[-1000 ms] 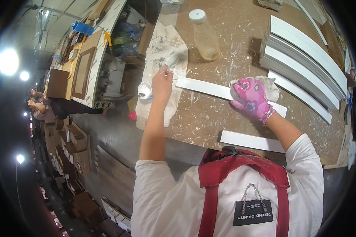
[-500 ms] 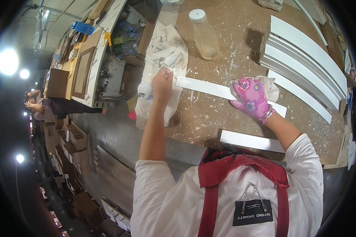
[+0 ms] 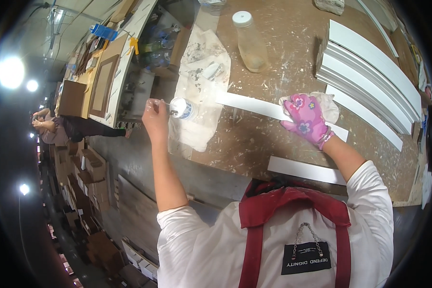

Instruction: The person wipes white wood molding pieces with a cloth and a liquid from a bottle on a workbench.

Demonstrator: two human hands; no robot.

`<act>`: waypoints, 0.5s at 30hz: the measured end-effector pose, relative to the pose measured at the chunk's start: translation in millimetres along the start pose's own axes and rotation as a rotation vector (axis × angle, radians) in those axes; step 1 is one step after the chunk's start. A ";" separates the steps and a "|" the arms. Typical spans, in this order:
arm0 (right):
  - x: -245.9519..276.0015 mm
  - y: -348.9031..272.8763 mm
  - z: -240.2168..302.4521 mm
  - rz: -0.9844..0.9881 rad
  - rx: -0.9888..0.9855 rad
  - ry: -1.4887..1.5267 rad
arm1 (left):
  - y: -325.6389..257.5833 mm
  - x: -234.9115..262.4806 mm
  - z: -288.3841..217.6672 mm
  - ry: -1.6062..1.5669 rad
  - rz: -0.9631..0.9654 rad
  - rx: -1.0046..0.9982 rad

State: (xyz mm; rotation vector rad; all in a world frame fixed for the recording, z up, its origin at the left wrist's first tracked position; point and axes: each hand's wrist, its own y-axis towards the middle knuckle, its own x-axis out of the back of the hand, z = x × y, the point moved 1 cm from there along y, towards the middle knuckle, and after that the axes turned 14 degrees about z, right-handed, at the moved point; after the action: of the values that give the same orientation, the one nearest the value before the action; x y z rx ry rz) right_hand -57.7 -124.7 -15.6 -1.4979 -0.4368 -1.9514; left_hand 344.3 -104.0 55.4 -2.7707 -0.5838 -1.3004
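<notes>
Left of centre, the bare left hand (image 3: 156,115) has its fingers pinched together, anything between them too small to tell, just beside a small white-and-blue tub (image 3: 191,110) that a careless knock could tip onto the stained cloth (image 3: 197,132). Mid-frame, a flat white strip (image 3: 249,104) might slide if pressure slackens; its long axis runs left to right, sloping downward. Right of centre, the pink-gloved right hand (image 3: 306,117) lies across it against a crumpled rag (image 3: 327,108), finger grip unclear.

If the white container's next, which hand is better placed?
Likely the left hand: it is beside the white container, while the gloved right hand is farther off, on a cloth at the white strip.
</notes>
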 end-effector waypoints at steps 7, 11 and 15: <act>5.5 1.2 3.6 0.021 -0.018 -0.003 | -4.6 -9.1 13.5 -0.012 -0.022 0.033; 7.6 1.2 4.7 0.002 -0.003 0.004 | -5.4 -8.9 21.4 0.093 0.068 0.022; 5.0 0.5 5.4 -0.023 0.007 -0.015 | -10.9 -9.1 14.9 0.099 0.049 -0.022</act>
State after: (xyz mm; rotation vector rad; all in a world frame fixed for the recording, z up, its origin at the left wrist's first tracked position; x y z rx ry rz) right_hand -54.1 -123.2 -9.2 -1.5107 -0.4688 -1.9553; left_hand 346.2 -94.1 37.5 -2.7009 -0.4957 -1.4317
